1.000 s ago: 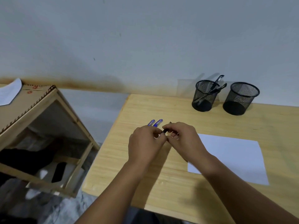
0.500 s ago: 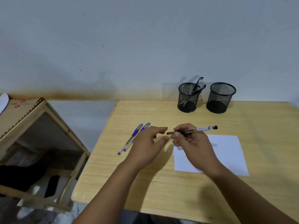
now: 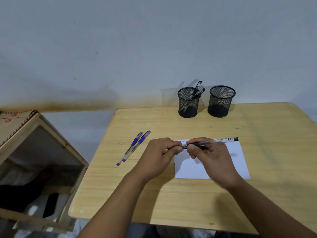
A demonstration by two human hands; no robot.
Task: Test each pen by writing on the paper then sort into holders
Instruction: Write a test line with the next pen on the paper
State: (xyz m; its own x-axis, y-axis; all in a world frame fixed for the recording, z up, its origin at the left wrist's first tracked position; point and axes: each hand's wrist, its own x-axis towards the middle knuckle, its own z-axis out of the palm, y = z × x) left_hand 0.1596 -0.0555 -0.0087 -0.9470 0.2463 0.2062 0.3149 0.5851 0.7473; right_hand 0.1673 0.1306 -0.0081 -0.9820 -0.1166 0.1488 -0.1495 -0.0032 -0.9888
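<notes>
My right hand (image 3: 210, 155) grips a black pen (image 3: 217, 141) that lies level above the top edge of the white paper (image 3: 192, 169). My left hand (image 3: 159, 155) pinches the pen's tip end, where a cap may be; I cannot tell. Two blue pens (image 3: 135, 146) lie side by side on the wooden table (image 3: 171, 194), left of my hands. At the back stand two black mesh holders: the left holder (image 3: 188, 103) has black pens in it, the right holder (image 3: 221, 101) shows none.
A wooden crate-like box (image 3: 34, 152) stands off the table's left edge, lower down. The wall rises right behind the holders. Faint scribbles mark the paper's top left corner.
My left hand has come back to the pen's tip end and closed on it; half a second ago it was open and apart. The view shifted, bringing paper and hands nearer the centre.
</notes>
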